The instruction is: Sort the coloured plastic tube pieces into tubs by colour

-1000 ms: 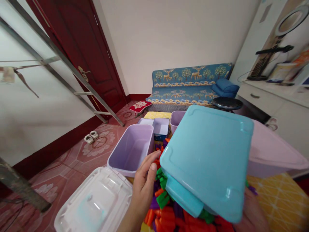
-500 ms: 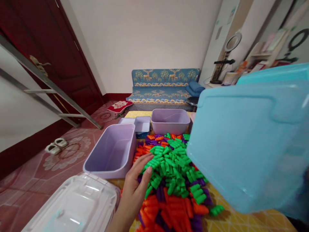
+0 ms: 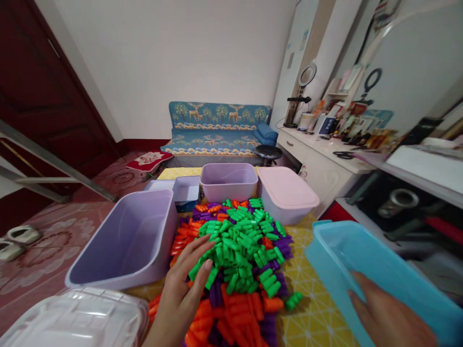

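A heap of small ribbed plastic pieces, green on top with orange and purple around, lies on the yellow patterned tablecloth. My left hand is over the heap's near left side, fingers stretched out and holding nothing; whether it touches the pieces I cannot tell. At the right, my right hand grips the near-left rim of a light blue plastic bin, thumb and fingers on either side of its wall. The bin is tilted, its opening facing up; its far right end is cut off by the frame.
Purple bins stand left and behind the heap. A pink-lidded bin is at back right, a small pale box at back left. A clear lid lies near left. Beyond are a sofa and a dressing table.
The blue bin has come down from high on the right to tabletop height and turned its opening up. My right hand has come into view on its rim. The camera has swung right.
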{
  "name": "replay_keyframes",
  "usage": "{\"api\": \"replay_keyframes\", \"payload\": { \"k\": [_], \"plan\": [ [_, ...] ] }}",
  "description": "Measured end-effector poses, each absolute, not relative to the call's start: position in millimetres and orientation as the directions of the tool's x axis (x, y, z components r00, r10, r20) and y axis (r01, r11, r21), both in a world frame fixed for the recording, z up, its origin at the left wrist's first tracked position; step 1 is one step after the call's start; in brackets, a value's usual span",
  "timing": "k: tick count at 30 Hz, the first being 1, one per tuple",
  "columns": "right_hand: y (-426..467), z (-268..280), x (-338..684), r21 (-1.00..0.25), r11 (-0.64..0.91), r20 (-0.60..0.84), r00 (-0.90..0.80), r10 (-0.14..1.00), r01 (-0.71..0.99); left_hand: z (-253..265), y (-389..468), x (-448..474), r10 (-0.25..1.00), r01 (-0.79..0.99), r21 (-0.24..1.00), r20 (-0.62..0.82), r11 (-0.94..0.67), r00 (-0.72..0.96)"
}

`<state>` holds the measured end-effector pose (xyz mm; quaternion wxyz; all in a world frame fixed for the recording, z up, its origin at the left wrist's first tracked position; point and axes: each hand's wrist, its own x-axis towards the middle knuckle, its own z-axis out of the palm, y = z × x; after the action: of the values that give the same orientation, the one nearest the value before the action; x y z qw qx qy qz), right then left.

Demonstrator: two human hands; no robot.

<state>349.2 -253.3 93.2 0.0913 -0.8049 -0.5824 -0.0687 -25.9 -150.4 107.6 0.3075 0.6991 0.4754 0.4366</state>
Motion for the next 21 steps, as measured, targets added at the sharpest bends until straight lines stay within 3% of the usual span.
{"api": "replay_keyframes", "payload": {
  "k": [4,9,13,17,21],
  "plan": [
    [-236,83,319,-0.018,-0.275,0.099,0.275,0.956,0.961,107,-151,-30,0.934,0.436,0.826,0.314,-0.358,0.170],
    [-240,89,332,-0.030,-0.222,0.117,0.224,0.967,0.975,106,-150,-33,0.934,0.444,0.822,0.319,-0.358,0.162],
    [-256,95,377,-0.033,-0.269,0.152,0.271,0.951,0.963,104,-150,-32,0.943,0.394,0.857,0.311,-0.332,0.118],
    [-262,97,406,-0.190,-0.135,0.205,0.173,0.963,0.973,100,-145,-33,0.934,0.433,0.828,0.313,-0.356,0.169],
    [-259,96,413,-0.336,-0.086,0.169,0.150,0.974,0.938,100,-141,-32,0.920,0.460,0.798,0.321,-0.390,0.223]
  ]
}}
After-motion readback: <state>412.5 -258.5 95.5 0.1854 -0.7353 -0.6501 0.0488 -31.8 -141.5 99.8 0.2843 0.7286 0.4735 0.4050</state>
